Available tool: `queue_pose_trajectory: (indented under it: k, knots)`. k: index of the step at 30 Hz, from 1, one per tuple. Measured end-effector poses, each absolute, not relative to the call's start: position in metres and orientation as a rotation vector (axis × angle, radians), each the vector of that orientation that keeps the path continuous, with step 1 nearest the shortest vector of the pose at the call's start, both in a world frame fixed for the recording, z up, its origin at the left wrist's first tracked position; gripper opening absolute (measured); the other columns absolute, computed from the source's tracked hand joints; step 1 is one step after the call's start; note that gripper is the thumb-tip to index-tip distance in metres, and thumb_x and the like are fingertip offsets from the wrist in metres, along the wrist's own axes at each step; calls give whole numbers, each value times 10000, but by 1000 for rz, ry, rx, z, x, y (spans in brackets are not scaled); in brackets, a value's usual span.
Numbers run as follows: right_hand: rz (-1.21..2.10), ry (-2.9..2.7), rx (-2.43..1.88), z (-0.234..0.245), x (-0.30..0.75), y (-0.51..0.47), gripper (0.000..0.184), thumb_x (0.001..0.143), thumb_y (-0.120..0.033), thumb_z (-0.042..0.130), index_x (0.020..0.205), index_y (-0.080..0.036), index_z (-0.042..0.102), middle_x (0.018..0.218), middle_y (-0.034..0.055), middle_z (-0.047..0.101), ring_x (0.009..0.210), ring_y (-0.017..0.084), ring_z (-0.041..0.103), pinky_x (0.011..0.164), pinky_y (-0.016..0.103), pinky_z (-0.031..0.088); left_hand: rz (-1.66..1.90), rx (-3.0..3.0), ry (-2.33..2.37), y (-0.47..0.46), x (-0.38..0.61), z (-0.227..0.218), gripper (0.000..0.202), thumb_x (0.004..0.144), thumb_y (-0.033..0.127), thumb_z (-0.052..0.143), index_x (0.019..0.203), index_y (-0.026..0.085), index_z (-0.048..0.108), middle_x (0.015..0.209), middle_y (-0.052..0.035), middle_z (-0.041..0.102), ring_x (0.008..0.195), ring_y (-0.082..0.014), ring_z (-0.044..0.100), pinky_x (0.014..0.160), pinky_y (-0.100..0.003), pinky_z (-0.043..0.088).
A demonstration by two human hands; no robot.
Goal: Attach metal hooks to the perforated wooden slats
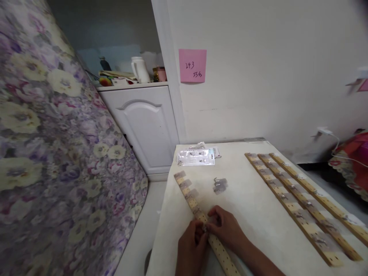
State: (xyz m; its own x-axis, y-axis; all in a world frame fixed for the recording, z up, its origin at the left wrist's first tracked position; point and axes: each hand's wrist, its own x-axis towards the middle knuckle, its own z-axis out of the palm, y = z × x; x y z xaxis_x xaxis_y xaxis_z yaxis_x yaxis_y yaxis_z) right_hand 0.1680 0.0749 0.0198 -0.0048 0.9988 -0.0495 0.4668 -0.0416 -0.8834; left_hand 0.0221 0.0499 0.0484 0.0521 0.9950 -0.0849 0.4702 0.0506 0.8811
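1. Two hands meet on the perforated wooden strip (198, 214), which lies slanted on the tabletop (253, 207) with its near end running out of view.
2. The left hand (191, 245) curls against the strip's left edge. The right hand (227, 228) comes in from the strip's right side.
3. The fingertips of both hands are pinched together at one spot on the strip. Whatever small piece sits under them is too small to make out.
4. Greyish tabs sit along the strip's far half.
5. Just right of the strip's far end lies a small metal clip (220, 185).
6. Beyond the strip's far end lies a clear plastic packet (196, 157).
7. Well to the right of the strip, three more strips (301, 199) lie side by side.
8. Left of the strip and off the tabletop leans a floral mattress (57, 145).
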Motion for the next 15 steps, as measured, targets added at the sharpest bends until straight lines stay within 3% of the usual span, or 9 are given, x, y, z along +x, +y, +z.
queue_pose_trajectory:
  k: [4, 7, 10, 15]
  knots:
    - [1005, -1472, -1460, 17, 184, 77, 166, 765, -287, 585, 902, -193, 593, 688, -26, 583, 592, 126, 527, 561, 237, 403, 828, 1546, 1522, 50, 20, 43, 201, 773, 298, 555, 931, 187, 612, 755, -11, 661, 682, -181, 600, 631, -258, 437]
    - [775, -1428, -1487, 16, 206, 87, 224, 862, -354, 469, 910, -183, 605, 736, 11, 616, 660, 157, 571, 612, 261, 440, 827, 1556, 1530, 50, 17, 40, 211, 752, 284, 579, 939, 190, 609, 744, -3, 654, 677, -177, 599, 628, -254, 436]
    - [524, -1490, -1509, 13, 221, 105, 265, 884, -334, 427, 968, -179, 625, 801, 40, 649, 698, 176, 594, 646, 285, 465, 846, 1519, 1509, 49, 15, 38, 227, 797, 349, 538, 949, 193, 601, 745, -6, 661, 666, -175, 607, 628, -256, 446]
    - [443, -1582, -1471, 3, 219, 139, 282, 853, -316, 480, 1058, -212, 644, 1022, 73, 672, 929, 218, 615, 839, 347, 470, 857, 1436, 1464, 51, 10, 29, 261, 852, 408, 446, 944, 203, 580, 781, -21, 683, 620, -165, 612, 618, -268, 462]
